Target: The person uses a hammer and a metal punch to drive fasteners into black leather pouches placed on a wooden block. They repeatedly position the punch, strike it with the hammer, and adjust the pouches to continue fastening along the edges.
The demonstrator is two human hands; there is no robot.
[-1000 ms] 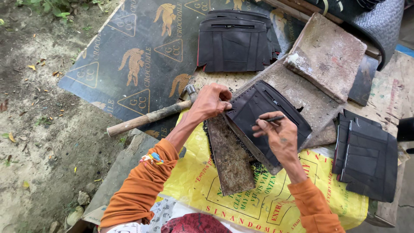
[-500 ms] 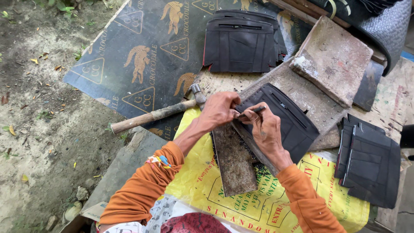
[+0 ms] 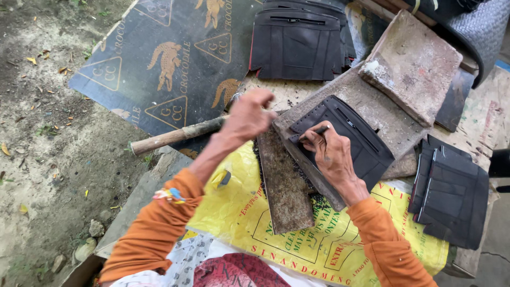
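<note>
A black wallet-like piece with a zipper and a row of small holes lies on a worn stone slab. My right hand rests on it and pinches a thin dark punch, tip against its left edge. My left hand is to the left of the piece, fingers curled over the upper end of a wooden-handled hammer that lies on the table. Both arms wear orange sleeves.
A rusty flat plate lies under the slab on a yellow printed sack. Finished black pieces are stacked at top and at right. A second stone block sits behind. Dirt ground lies to the left.
My left hand left the black piece and moved left onto the hammer. My right hand brought the punch to the piece's left edge and stays there.
</note>
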